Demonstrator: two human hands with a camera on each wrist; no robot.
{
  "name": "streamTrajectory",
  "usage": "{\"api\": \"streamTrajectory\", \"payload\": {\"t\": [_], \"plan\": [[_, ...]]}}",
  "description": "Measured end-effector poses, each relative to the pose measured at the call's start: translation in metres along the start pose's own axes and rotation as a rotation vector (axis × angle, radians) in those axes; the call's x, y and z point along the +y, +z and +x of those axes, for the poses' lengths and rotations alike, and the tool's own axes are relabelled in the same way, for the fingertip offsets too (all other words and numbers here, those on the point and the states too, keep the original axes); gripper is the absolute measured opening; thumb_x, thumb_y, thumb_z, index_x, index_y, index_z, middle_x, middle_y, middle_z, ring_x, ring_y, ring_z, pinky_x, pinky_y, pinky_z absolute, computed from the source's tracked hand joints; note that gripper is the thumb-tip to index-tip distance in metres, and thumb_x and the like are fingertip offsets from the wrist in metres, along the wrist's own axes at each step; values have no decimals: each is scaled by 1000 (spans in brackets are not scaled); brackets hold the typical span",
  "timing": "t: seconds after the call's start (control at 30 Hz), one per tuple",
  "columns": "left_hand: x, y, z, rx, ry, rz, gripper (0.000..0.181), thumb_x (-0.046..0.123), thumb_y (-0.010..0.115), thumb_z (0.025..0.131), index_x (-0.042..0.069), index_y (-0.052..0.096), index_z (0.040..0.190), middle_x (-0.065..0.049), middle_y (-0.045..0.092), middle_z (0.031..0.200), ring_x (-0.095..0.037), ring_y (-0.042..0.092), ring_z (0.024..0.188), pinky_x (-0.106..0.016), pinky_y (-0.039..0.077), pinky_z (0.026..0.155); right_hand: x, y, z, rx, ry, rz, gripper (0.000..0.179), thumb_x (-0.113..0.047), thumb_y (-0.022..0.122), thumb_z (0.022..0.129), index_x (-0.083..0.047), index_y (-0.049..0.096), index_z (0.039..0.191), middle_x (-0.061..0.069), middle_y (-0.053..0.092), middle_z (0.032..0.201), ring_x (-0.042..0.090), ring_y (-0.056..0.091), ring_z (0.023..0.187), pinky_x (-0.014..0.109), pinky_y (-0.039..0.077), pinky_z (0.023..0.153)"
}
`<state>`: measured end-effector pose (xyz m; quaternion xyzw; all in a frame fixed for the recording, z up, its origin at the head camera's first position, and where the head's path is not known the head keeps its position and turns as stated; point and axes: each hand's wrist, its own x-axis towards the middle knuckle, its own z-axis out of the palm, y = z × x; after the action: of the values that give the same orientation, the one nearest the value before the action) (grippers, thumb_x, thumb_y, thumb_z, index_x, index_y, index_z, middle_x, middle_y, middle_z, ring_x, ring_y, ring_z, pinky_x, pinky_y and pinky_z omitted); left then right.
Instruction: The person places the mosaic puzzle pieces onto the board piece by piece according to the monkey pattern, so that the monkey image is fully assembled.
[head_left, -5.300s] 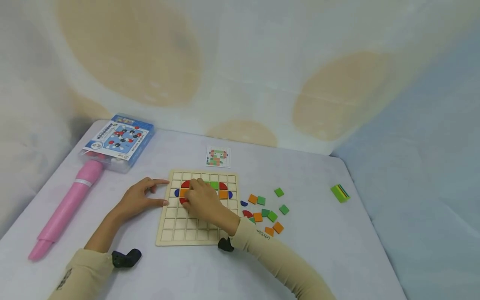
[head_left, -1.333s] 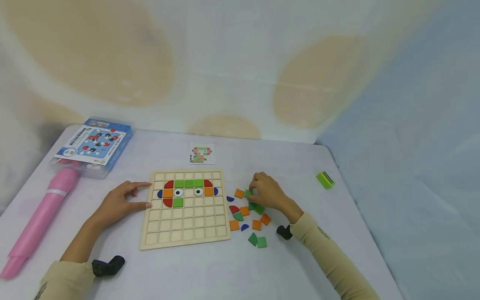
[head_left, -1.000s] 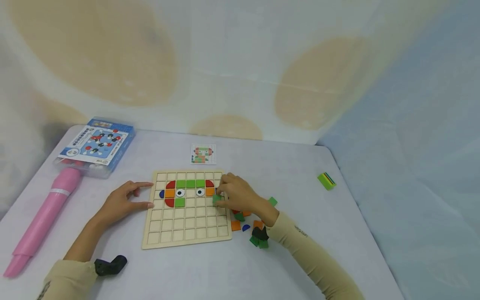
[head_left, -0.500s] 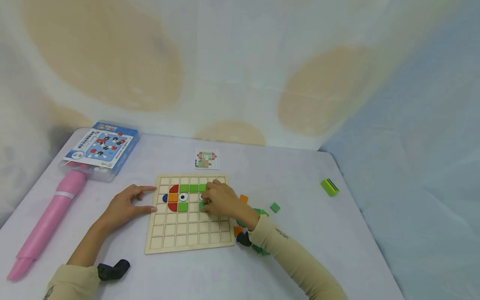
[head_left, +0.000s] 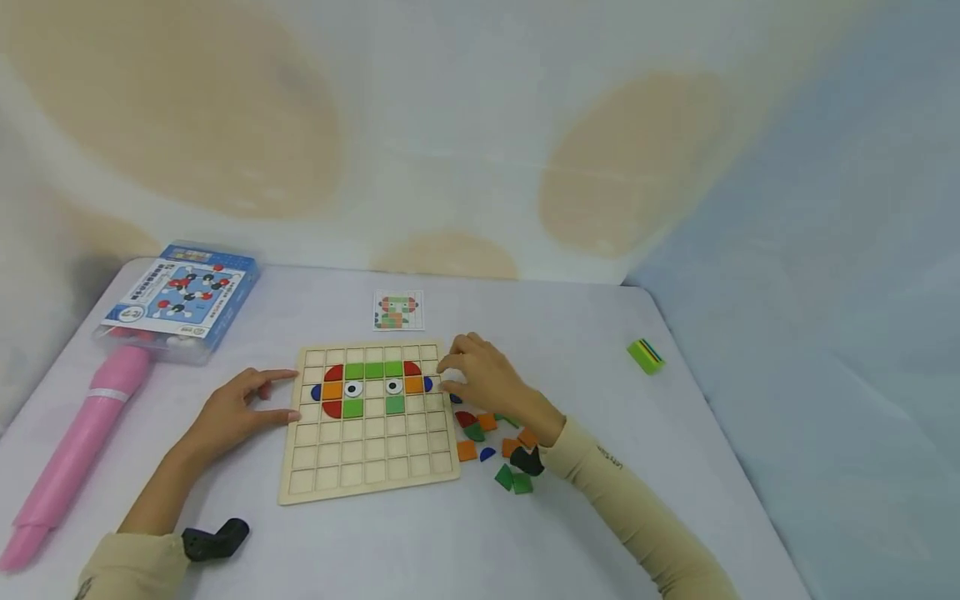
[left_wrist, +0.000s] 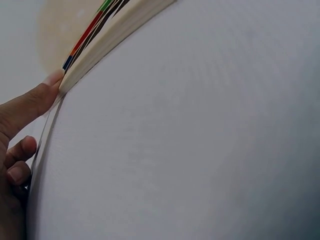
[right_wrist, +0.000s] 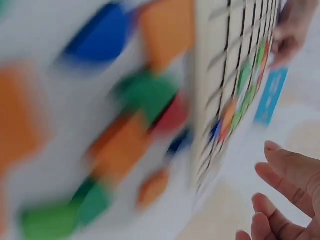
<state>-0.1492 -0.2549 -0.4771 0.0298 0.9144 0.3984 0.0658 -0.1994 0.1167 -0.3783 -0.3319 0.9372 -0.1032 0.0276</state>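
Observation:
A pale wooden grid board (head_left: 365, 478) lies on the table, with red, orange, green and blue tiles and two eye tiles set in its upper half. A teal-green square tile (head_left: 395, 405) sits below the right eye tile (head_left: 393, 387). My left hand (head_left: 234, 412) touches the board's left edge with extended thumb and forefinger; the left wrist view shows the thumb (left_wrist: 35, 102) against that edge. Over the board's right edge hovers my right hand (head_left: 491, 382), fingers loosely bent and parted. Nothing shows between the right fingers (right_wrist: 295, 167) in the right wrist view.
Right of the board lie several loose tiles, among them an orange square (head_left: 467, 451) and a blue half-circle (head_left: 487, 454). Behind it is a pattern card (head_left: 399, 325). A boxed molecule set (head_left: 183, 296) and a pink tube (head_left: 71, 467) lie left; a green stack (head_left: 646, 357) lies far right.
My right hand picked up a teal-green square from the loose tiles, carried it left and set it below the right eye tile. It then moved back right, off that tile. The left hand stayed.

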Motion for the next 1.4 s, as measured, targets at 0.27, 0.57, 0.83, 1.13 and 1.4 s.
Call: {"api": "streamTrajectory", "payload": {"t": [0.27, 0.57, 0.83, 1.13, 1.4], "plan": [[-2, -1, -1, -8, -2, 5, 78, 52, 78, 80, 13, 53, 142, -9, 40, 102, -24, 37, 98, -41, 30, 73, 51, -12, -44, -73, 153, 25, 20, -18, 76, 88, -11, 77, 107, 6, 60, 104, 17, 50, 97, 32, 48, 85], [-3, 0, -2, -4, 3, -26, 77, 49, 79, 80, 12, 53, 143, -8, 38, 102, -23, 36, 98, -40, 28, 73, 31, 4, -52, -170, 38, 15, 23, -26, 74, 90, -16, 76, 111, 2, 58, 104, 16, 46, 95, 28, 46, 81], [-6, 6, -3, -2, 2, -39, 76, 47, 79, 80, 12, 53, 142, -8, 38, 101, -23, 36, 98, -41, 28, 73, 15, 11, -40, -230, -144, -154, 25, -19, 75, 89, -22, 76, 114, 0, 59, 106, 15, 46, 96, 27, 44, 83], [-1, 5, -3, -4, 12, -17, 75, 49, 79, 80, 14, 54, 141, -8, 39, 101, -21, 37, 95, -39, 30, 73, 20, 6, -41, -264, -212, -286, 27, -15, 74, 88, -26, 76, 113, 0, 59, 107, 16, 47, 96, 29, 47, 83], [1, -2, -1, -4, 15, -1, 75, 49, 79, 80, 14, 54, 142, -8, 40, 101, -22, 37, 95, -39, 29, 73, 33, -1, -39, -213, -208, -252, 18, -23, 74, 90, -20, 78, 107, 1, 61, 107, 17, 48, 96, 31, 47, 84]]}}
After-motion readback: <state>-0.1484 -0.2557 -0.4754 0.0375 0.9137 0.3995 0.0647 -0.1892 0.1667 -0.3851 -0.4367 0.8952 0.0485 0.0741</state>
